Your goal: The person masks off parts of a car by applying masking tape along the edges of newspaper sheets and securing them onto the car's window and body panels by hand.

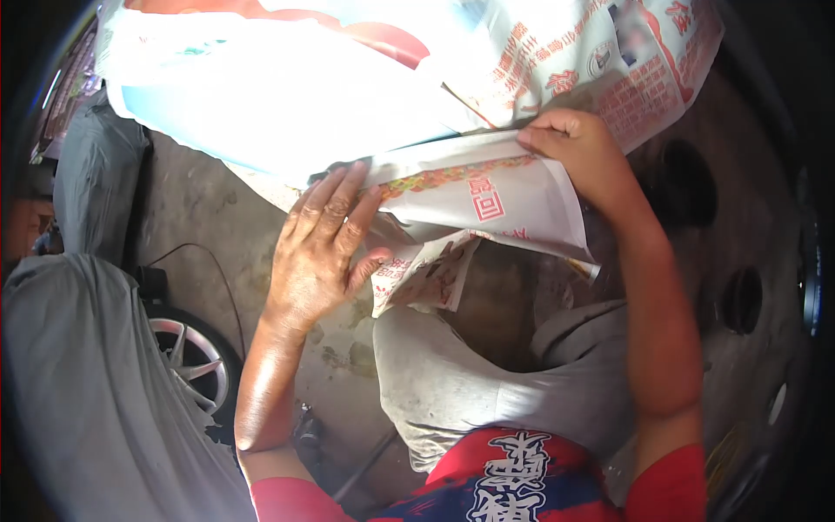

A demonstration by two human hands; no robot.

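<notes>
A large printed sheet (pixel 557 65), white with red characters, spreads across the top of the view, its left part washed out by glare. Its near side has a folded-down flap (pixel 452 200) with a patterned band and red print. My right hand (pixel 578 157) pinches the upper right edge of this flap between thumb and fingers. On the flap's left end lies my left hand (pixel 317 244), fingers stretched out and thumb apart. Something dark shows at its fingertips; I cannot make out what. Below hangs a smaller printed corner (pixel 426 274).
A wheel with silver spokes (pixel 187 361) is on the floor at the left, near a thin dark cable (pixel 217 270). Grey cloth (pixel 78 348) covers something beside it. My bent legs in grey trousers (pixel 496 374) are below the sheet. Dark round objects (pixel 739 300) are at the right.
</notes>
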